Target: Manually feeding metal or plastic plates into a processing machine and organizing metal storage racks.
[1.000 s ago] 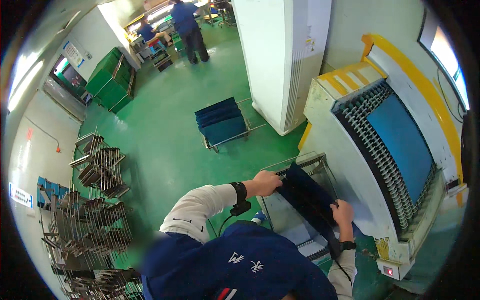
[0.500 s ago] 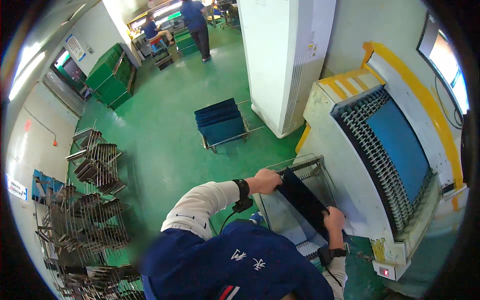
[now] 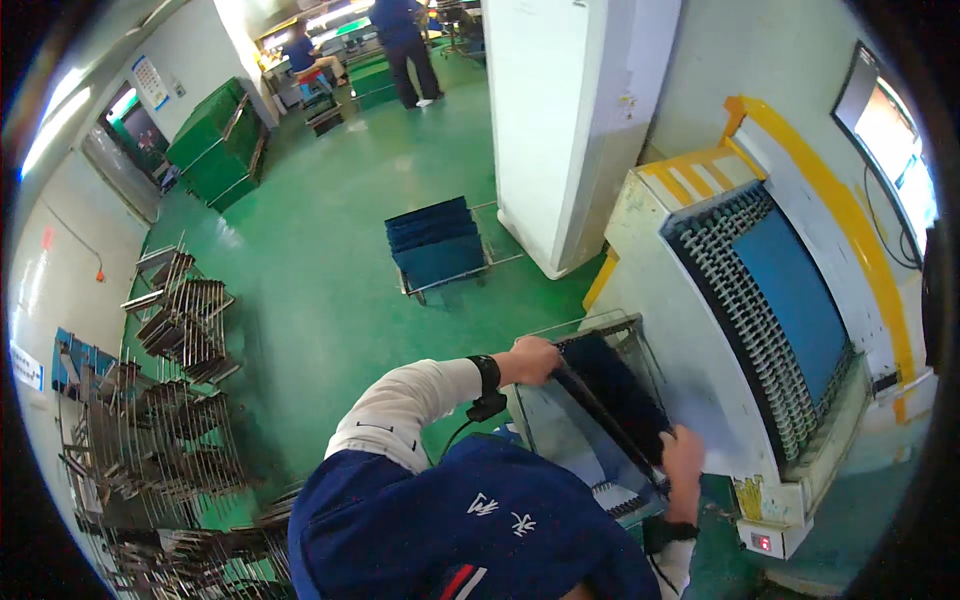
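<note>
A thin, dark rectangular panel (image 3: 612, 378) stands in a metal wire rack (image 3: 522, 412) in front of me, by the machine. My left hand (image 3: 535, 361) is closed on the far left end of a panel's upper edge. My right hand (image 3: 683, 455) grips the near right end. A dark strip of panel edge runs between both hands. Whether one panel or more is held I cannot tell. Through the rack's frame its pale bottom and coil-like slotted sides show. Both wrists wear dark straps with small devices and cables.
At right stands a roller conveyor machine (image 3: 700, 290) with a blue panel (image 3: 797, 300) on its rollers. Another rack of dark panels (image 3: 437, 250) is on the floor ahead, beside a tall white cabinet (image 3: 550, 130). Metal racks (image 3: 180, 430) are stacked left; two people are at the back.
Both hands have shifted slightly, the right one a little lower. The dark panel shows a broader face, with a separate edge between the hands. The standing person at the back has moved slightly right.
</note>
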The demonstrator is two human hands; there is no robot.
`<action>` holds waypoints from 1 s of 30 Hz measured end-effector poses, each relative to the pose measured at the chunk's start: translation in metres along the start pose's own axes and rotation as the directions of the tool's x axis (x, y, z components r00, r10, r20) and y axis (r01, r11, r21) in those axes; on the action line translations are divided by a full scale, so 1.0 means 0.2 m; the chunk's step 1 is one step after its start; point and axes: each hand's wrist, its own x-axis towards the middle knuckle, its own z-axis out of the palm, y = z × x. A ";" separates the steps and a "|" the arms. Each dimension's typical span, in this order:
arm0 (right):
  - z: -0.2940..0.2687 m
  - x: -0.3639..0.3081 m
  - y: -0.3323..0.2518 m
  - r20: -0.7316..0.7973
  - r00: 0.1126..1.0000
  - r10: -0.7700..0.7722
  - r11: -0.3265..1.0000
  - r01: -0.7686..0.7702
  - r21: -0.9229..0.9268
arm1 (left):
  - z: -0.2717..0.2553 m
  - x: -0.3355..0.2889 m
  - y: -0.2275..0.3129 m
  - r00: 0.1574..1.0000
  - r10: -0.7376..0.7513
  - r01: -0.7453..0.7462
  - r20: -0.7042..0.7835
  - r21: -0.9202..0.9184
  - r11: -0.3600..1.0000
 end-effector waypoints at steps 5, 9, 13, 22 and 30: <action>-0.38 -0.17 0.21 -0.149 0.987 0.060 0.984 -0.034 0.173 | 0.08 0.05 -0.02 0.991 0.087 -0.084 -0.104 0.036 0.996; -0.46 -0.29 0.46 -0.333 0.903 0.272 0.959 -0.225 0.172 | -0.01 -0.02 0.01 0.996 0.049 -0.048 -0.073 0.018 0.999; -0.63 -0.40 0.41 -0.320 0.692 0.647 0.597 -0.199 0.777 | 0.02 0.03 0.00 0.996 0.070 -0.069 -0.047 0.016 0.997; -0.49 -0.37 0.26 -0.264 0.679 0.685 0.582 -0.293 0.759 | -0.07 0.05 0.03 0.988 0.139 -0.146 0.073 0.105 0.984; -0.10 -0.18 0.00 0.174 0.904 0.389 -0.590 0.100 0.801 | -0.13 -0.01 0.07 0.989 0.145 -0.145 0.012 0.104 0.984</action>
